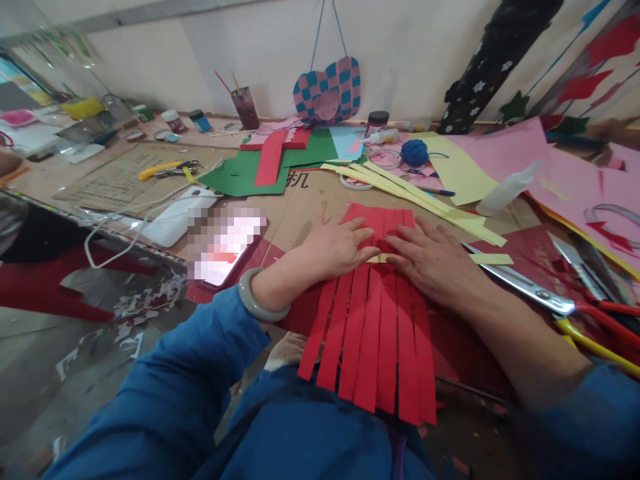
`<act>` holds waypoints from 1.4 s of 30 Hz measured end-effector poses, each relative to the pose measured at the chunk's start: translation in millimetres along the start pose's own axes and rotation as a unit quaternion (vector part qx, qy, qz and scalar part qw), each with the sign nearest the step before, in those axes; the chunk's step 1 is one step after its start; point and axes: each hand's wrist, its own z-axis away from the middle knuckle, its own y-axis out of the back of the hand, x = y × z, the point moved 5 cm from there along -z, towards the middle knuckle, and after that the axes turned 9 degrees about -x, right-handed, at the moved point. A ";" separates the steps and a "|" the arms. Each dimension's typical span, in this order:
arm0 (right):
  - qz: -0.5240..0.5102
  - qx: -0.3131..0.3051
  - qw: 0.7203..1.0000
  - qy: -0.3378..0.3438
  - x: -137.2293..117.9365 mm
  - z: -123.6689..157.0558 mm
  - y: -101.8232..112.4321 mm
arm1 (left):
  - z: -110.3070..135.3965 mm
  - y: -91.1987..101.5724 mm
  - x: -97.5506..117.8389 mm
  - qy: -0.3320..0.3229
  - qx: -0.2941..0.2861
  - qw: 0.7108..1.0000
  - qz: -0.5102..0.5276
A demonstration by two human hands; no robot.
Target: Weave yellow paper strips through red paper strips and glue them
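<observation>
Red paper (pixel 373 320) slit into several long strips lies at the table's front edge, its loose ends hanging toward my lap. My left hand (pixel 340 241) rests on its upper left part, fingers stretched out and apart. From the other side my right hand (pixel 433 260) lies flat on it, fingers spread. Between my fingertips a thin yellow paper strip (pixel 381 258) crosses the red strips; a similar yellow end (pixel 493 259) shows right of my right hand. Beyond my hands lies a bunch of loose yellow strips (pixel 415 197).
Large scissors (pixel 545 297) lie at the right, near a white glue bottle (pixel 510 189). A phone (pixel 227 250) sits left of my left arm. Green paper (pixel 245 175), blue yarn (pixel 415 153) and yellow-handled pliers (pixel 167 169) are farther back. A checkered woven paper piece (pixel 327 90) leans on the wall.
</observation>
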 end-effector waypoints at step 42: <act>-0.010 -0.113 0.992 -0.057 -10.0 -1.8 0.3 | -1.0 -4.6 -1.6 0.006 -0.002 1.000 -0.020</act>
